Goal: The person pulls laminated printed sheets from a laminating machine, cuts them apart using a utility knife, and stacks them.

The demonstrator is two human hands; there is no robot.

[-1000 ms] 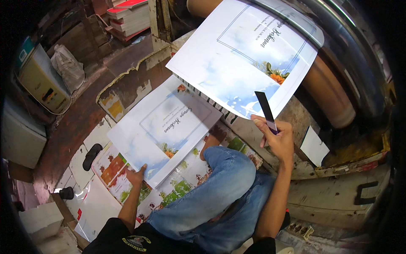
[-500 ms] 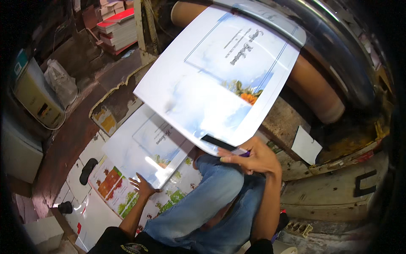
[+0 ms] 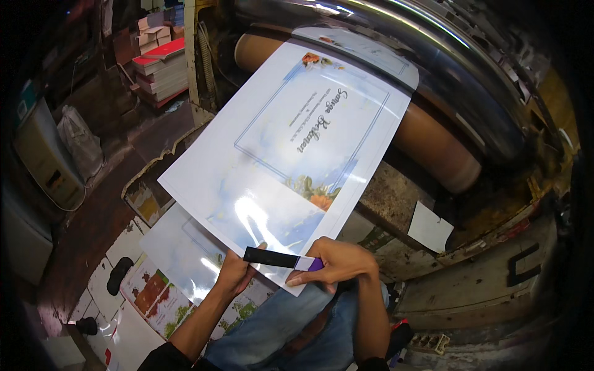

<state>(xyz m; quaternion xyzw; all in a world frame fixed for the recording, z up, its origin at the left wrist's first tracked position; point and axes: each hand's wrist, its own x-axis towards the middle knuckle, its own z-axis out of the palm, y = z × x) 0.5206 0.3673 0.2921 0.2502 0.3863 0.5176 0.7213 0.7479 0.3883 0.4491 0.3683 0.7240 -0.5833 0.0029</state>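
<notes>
A glossy white printed sheet (image 3: 309,120) with a blue border and orange flowers slants down toward me from the machine's rollers. My left hand (image 3: 235,272) is closed on its lower edge, thumb on top and fingers underneath. In my right hand (image 3: 340,263) is a cutter knife (image 3: 272,257) with a long black part and a white and purple grip. It lies across the sheet's near edge. My right thumb and fingers also press the sheet's near corner. Below, a similar sheet (image 3: 179,247) lies on a stack (image 3: 164,300) with colourful prints beside my knees.
A shiny metal roller (image 3: 433,62) and a brown roller (image 3: 439,148) cross the far side. A white card (image 3: 431,227) sits on the machine's worn ledge at right. Red-covered stacks of paper (image 3: 162,71) stand far left, with a plastic bag (image 3: 80,139) nearer.
My left hand has risen from the lower stack to grip the hanging sheet's edge. The sheet's near end has come lower and closer. My right hand, with the cutter knife, has moved down and left.
</notes>
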